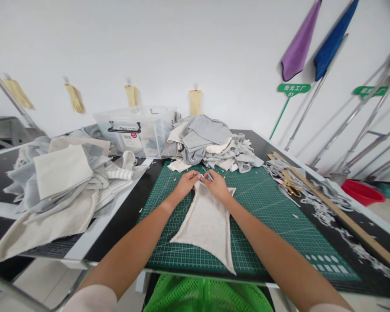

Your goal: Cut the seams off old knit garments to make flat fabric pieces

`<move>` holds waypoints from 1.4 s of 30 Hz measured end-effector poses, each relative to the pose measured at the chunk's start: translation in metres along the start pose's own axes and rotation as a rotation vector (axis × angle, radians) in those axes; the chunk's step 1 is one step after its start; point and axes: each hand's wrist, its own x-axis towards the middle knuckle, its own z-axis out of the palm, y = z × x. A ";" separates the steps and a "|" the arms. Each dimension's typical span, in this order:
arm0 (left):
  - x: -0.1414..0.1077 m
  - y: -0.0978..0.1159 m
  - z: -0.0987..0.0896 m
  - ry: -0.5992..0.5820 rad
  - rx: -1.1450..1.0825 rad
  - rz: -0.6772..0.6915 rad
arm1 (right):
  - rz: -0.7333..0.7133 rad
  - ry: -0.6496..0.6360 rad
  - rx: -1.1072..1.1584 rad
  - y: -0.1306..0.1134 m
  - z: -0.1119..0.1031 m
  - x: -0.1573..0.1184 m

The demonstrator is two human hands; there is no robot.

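Observation:
A cream-coloured piece of cloth (206,221) with thick seamed edges lies over the green cutting mat (263,225), its wide end toward me. My left hand (187,182) is closed, pinching the far edge of the cloth between thumb and fingers. Right beside it, my right hand (217,185) is closed on the same edge, with a thin blue tool (209,176) sticking out between its fingers. That tool's exact kind is too small to make out. Both hands nearly touch at the fingertips.
Grey and white cloth heaps lie beyond the mat (208,138) and at the left (63,173). A clear plastic box (133,134) stands behind. Gold-handled scissors (292,189), cloth scraps (321,212) and a long wooden strip (338,212) line the right. A green mesh basket (208,297) is below the table's edge.

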 end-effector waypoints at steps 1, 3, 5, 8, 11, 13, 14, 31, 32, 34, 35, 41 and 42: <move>0.000 0.000 0.000 0.006 -0.004 0.001 | -0.008 -0.003 -0.001 -0.001 -0.001 -0.001; 0.000 0.000 0.000 0.013 -0.011 0.002 | -0.020 0.003 -0.021 -0.003 -0.002 -0.002; 0.000 0.001 0.001 0.019 -0.013 -0.006 | -0.022 0.019 -0.066 -0.006 -0.004 -0.005; 0.000 0.001 0.001 0.035 -0.012 -0.022 | 0.003 0.038 -0.149 -0.010 -0.006 -0.008; 0.000 0.001 0.001 0.043 -0.040 -0.027 | 0.038 0.021 -0.211 -0.013 -0.009 -0.010; 0.001 0.001 0.001 0.042 -0.062 -0.022 | 0.053 0.005 -0.245 -0.014 -0.010 -0.011; 0.000 0.001 0.001 0.039 -0.067 -0.020 | 0.055 -0.001 -0.259 -0.014 -0.010 -0.011; -0.003 0.002 -0.002 0.002 -0.033 0.008 | -0.041 -0.081 -0.300 -0.008 -0.024 -0.005; -0.003 0.002 -0.002 0.003 -0.031 0.021 | -0.050 -0.082 -0.310 -0.008 -0.025 -0.006; -0.003 0.003 -0.003 0.008 -0.018 0.053 | -0.061 -0.081 -0.327 -0.008 -0.026 -0.006; -0.003 0.003 -0.003 0.012 -0.010 0.065 | -0.064 -0.082 -0.330 -0.008 -0.026 -0.006; -0.002 0.004 -0.004 0.012 0.005 0.043 | -0.054 -0.111 -0.327 -0.008 -0.025 -0.005; -0.002 0.004 -0.004 0.007 -0.006 0.037 | -0.054 -0.111 -0.326 -0.008 -0.025 -0.005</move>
